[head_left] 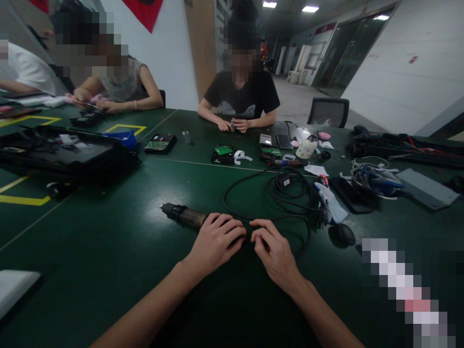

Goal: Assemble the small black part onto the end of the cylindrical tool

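Observation:
An electric screwdriver (186, 216) with a dark, worn body lies on the green table, its bit pointing left. My left hand (219, 241) is wrapped over its rear end, which the fingers hide. Just to the right, my right hand (273, 251) hovers with loosely curled, parted fingers, and I see nothing in them. Its fingertips are close to the left hand but apart from it. A black cable (286, 218) runs behind the right hand and lies in loops beyond it; where it joins the screwdriver is hidden.
Hard drives (159, 143) with green boards lie farther back. At left stands a black tray-like casing (65, 150). On the right are a black phone-like slab (351, 195), a computer mouse (342, 234) and a grey plate (427, 187). A co-worker (241, 96) sits opposite; others sit at left.

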Tool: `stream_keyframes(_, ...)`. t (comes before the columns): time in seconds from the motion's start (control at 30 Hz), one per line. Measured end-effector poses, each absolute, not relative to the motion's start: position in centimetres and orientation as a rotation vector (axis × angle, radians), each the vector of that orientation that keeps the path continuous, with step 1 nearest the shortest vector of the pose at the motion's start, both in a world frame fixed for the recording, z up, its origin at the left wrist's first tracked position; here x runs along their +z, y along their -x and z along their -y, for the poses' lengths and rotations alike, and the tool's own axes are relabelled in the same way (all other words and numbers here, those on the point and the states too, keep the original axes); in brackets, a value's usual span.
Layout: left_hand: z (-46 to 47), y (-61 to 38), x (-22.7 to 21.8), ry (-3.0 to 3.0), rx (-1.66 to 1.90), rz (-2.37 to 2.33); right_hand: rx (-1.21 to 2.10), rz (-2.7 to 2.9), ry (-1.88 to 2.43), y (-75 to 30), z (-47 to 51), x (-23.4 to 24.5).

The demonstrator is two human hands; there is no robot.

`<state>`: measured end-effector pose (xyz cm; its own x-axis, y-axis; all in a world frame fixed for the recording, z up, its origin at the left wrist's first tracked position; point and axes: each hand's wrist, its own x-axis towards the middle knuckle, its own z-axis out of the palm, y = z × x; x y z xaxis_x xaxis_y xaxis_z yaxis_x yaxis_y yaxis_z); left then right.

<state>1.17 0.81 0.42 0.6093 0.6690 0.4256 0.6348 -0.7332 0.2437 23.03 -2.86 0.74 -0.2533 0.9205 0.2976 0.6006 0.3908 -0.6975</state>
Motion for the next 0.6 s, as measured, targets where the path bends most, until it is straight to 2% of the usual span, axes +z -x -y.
stream_keyframes(0.6, -0.94, -1.11, 0.26, -2.800, 0.770, -1.141, 0.591, 1.984, 1.266, -23.21, 2.92, 1.35)
